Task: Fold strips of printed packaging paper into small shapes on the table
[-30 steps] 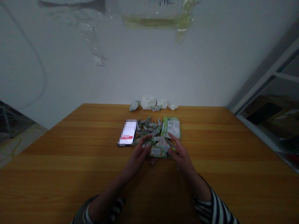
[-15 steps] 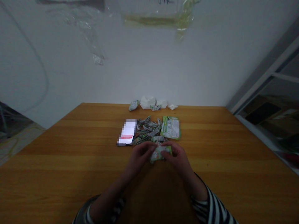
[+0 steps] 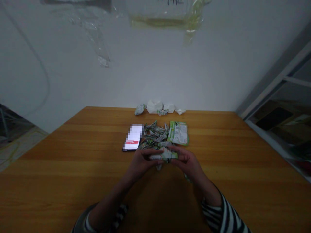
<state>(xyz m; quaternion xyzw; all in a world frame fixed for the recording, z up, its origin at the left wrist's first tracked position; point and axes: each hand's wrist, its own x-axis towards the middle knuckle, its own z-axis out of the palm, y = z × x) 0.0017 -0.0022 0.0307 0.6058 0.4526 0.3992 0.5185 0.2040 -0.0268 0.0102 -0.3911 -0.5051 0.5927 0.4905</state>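
Between my two hands is a green and white printed wrapper (image 3: pixel 166 154), folded into a narrow band. My left hand (image 3: pixel 139 163) pinches its left end, thumb below and fingers above. My right hand (image 3: pixel 190 162) grips the right end in the same way. Just past my fingertips lies a pile of folded wrappers (image 3: pixel 156 132). A small wrapper piece (image 3: pixel 159 167) shows under my left thumb; whether it belongs to the held wrapper, I cannot tell. Partly hidden by my right wrist is a bit of green wrapper (image 3: pixel 187 177).
Left of the pile lies a lit phone (image 3: pixel 133 137), its screen blurred. To the right are flat green printed packets (image 3: pixel 179 132). Crumpled white tissues (image 3: pixel 154 106) and a crumpled packet (image 3: pixel 139 109) line the back of the wooden table (image 3: pixel 73 155), against the wall.
The wrapper has gone from a broader flat piece to a narrower band. My hands have moved slightly apart, each now holding an end. A green bit now shows by my right wrist.
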